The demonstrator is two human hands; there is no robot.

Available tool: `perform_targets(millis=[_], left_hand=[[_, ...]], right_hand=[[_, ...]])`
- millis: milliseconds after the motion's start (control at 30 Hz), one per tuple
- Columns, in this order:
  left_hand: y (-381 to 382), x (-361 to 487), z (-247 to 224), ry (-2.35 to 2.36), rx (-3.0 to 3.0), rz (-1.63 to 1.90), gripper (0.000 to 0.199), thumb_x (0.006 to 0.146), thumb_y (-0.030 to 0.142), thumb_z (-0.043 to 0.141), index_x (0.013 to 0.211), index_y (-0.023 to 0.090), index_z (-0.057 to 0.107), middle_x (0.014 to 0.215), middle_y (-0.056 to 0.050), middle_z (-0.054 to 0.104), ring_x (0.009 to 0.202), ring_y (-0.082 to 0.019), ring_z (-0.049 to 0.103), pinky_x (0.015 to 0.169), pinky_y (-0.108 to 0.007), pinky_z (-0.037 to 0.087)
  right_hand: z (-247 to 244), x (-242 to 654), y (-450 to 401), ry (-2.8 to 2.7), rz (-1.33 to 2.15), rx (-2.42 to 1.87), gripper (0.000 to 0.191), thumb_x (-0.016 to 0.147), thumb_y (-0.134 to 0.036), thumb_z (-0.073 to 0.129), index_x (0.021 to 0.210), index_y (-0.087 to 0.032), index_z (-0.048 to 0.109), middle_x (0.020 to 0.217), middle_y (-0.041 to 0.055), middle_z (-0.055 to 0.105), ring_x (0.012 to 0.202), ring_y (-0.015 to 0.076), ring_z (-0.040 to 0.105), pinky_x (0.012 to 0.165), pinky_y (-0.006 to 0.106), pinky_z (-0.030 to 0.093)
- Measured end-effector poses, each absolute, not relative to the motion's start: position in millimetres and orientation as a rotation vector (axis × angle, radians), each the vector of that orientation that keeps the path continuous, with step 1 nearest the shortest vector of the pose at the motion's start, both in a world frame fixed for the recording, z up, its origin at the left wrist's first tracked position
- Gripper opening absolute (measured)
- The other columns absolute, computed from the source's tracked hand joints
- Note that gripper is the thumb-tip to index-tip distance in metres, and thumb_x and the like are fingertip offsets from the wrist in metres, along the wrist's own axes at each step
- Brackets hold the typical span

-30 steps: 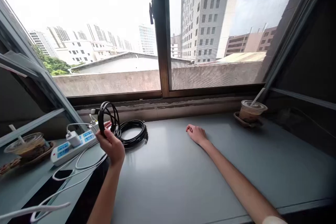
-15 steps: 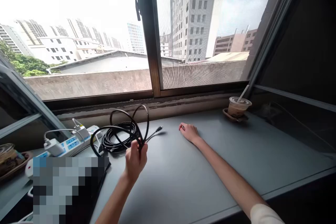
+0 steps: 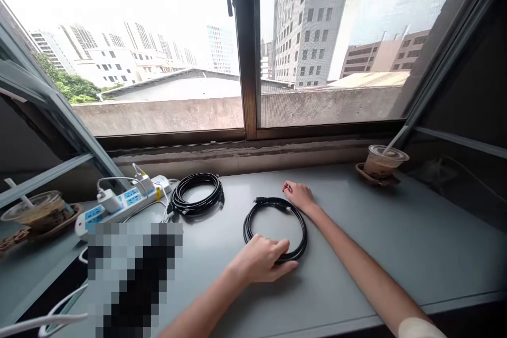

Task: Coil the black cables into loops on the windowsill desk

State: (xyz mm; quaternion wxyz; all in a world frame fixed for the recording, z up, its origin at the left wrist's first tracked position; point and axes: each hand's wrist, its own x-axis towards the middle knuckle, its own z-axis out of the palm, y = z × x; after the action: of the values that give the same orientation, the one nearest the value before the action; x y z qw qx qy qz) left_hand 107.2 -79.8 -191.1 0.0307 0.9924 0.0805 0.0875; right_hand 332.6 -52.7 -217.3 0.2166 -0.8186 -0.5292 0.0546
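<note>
A coil of black cable (image 3: 304, 232) lies flat on the grey tabletop (image 3: 336, 285) in front of me. My left hand (image 3: 263, 260) is at its near side, with the cable passing between thumb and index finger; the other fingers are mostly hidden. Both the loop's dark plug (image 3: 260, 200) and a second cable end show at its far side. Just beyond the coil, my right hand (image 3: 300, 196) rests on the table with its fingers curled closed. A small dark spot shows at those fingertips, too small to name. Farther left lies another black cable coil (image 3: 179, 198).
A white and blue power strip (image 3: 131, 196) with plugged-in chargers stands at the left, near a pixelated dark object (image 3: 146, 274). Lidded drink cups sit in the right corner (image 3: 382, 161) and at the far left (image 3: 37, 211). A window frame (image 3: 249, 63) rises behind the table.
My left hand has carried the raised cable loops rightward and down onto the table, where they now form a round coil. My right hand keeps its place and curled shape. The view has shifted left.
</note>
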Motion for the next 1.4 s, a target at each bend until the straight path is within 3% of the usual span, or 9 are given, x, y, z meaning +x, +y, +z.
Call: perform_targets(millis=[133, 233, 333, 467, 600, 767, 933, 1067, 1400], left_hand=[[-80, 107, -194, 0.38, 2.858, 0.3, 0.035, 0.082, 0.048, 0.043, 0.063, 0.02, 0.05, 0.041, 0.004, 0.039, 0.038, -0.009, 0.029, 0.045, -0.025, 0.018], [-79, 111, -191, 0.557, 2.546, 0.446, 0.05, 0.081, 0.049, 0.046, 0.045, 0.017, 0.032, 0.041, 0.006, 0.019, 0.043, -0.007, 0.012, 0.046, -0.026, 0.014], [-71, 116, -175, 0.714, 2.133, 0.676, 0.057, 0.082, 0.056, 0.04, 0.046, 0.017, 0.018, 0.048, 0.005, 0.013, 0.048, -0.008, 0.011, 0.047, -0.026, 0.012], [-55, 115, -136, 0.756, 1.519, 1.049, 0.05, 0.082, 0.062, 0.031, 0.055, 0.02, 0.028, 0.048, 0.006, 0.023, 0.045, -0.007, 0.019, 0.044, -0.024, 0.015], [-50, 105, -90, 0.617, 1.335, 1.045, 0.033, 0.085, 0.053, 0.035, 0.081, 0.02, 0.038, 0.048, 0.007, 0.041, 0.045, -0.008, 0.034, 0.046, -0.02, 0.027], [-57, 100, -37, 0.554, 1.357, 1.112, 0.026, 0.085, 0.042, 0.044, 0.076, 0.018, 0.043, 0.063, 0.001, 0.05, 0.056, -0.008, 0.043, 0.051, -0.019, 0.033], [-58, 98, -1, 0.516, 1.453, 1.413, 0.03, 0.081, 0.045, 0.05, 0.071, 0.017, 0.05, 0.064, 0.003, 0.043, 0.056, -0.006, 0.043, 0.052, -0.017, 0.038], [-53, 93, 7, 0.471, 1.412, 1.404, 0.03, 0.077, 0.047, 0.055, 0.074, 0.019, 0.047, 0.053, 0.007, 0.041, 0.039, -0.005, 0.04, 0.039, -0.018, 0.033], [-17, 89, 2, 0.505, 1.493, 1.396, 0.019, 0.076, 0.033, 0.061, 0.079, 0.015, 0.058, 0.064, 0.002, 0.057, 0.062, -0.01, 0.055, 0.061, -0.021, 0.043]], right_hand=[[-219, 332, -53, -1.445, 0.154, -2.222, 0.02, 0.086, -0.03, 0.048, 0.086, -0.015, 0.061, 0.072, 0.0001, 0.059, 0.063, 0.0111, 0.05, 0.065, 0.027, 0.039], [-219, 332, -54, -1.401, 0.169, -2.165, 0.015, 0.081, -0.022, 0.048, 0.081, -0.018, 0.062, 0.065, -0.0006, 0.059, 0.058, 0.011, 0.049, 0.059, 0.024, 0.033], [-213, 334, -56, -1.319, 0.197, -2.066, 0.018, 0.077, -0.023, 0.045, 0.081, -0.022, 0.062, 0.059, -0.0018, 0.058, 0.057, 0.0123, 0.05, 0.055, 0.023, 0.03], [-187, 332, -58, -1.183, 0.19, -1.854, 0.025, 0.077, -0.031, 0.038, 0.091, -0.02, 0.056, 0.052, -0.0025, 0.052, 0.05, 0.0138, 0.048, 0.05, 0.024, 0.032], [-139, 311, -61, -1.145, 0.258, -1.609, 0.039, 0.082, -0.043, 0.028, 0.098, -0.016, 0.05, 0.048, -0.0054, 0.038, 0.041, 0.0123, 0.036, 0.042, 0.024, 0.03], [-62, 262, -81, -1.457, 0.703, -1.375, 0.059, 0.086, -0.058, 0.019, 0.081, -0.015, 0.059, 0.046, -0.002, 0.044, 0.041, 0.0113, 0.042, 0.044, 0.024, 0.034], [-8, 215, -101, -1.657, 0.574, -1.19, 0.055, 0.086, -0.058, 0.032, 0.069, -0.015, 0.062, 0.06, 0.0022, 0.056, 0.057, 0.0112, 0.051, 0.056, 0.023, 0.04], [-1, 197, -96, -1.693, 0.641, -0.93, 0.037, 0.083, -0.048, 0.05, 0.068, -0.015, 0.058, 0.058, -0.002, 0.049, 0.053, 0.007, 0.043, 0.05, 0.019, 0.036], [-11, 210, -64, -1.603, 0.671, -0.97, 0.026, 0.084, -0.037, 0.054, 0.098, -0.017, 0.059, 0.056, -0.0036, 0.053, 0.05, 0.0075, 0.052, 0.047, 0.019, 0.041]])
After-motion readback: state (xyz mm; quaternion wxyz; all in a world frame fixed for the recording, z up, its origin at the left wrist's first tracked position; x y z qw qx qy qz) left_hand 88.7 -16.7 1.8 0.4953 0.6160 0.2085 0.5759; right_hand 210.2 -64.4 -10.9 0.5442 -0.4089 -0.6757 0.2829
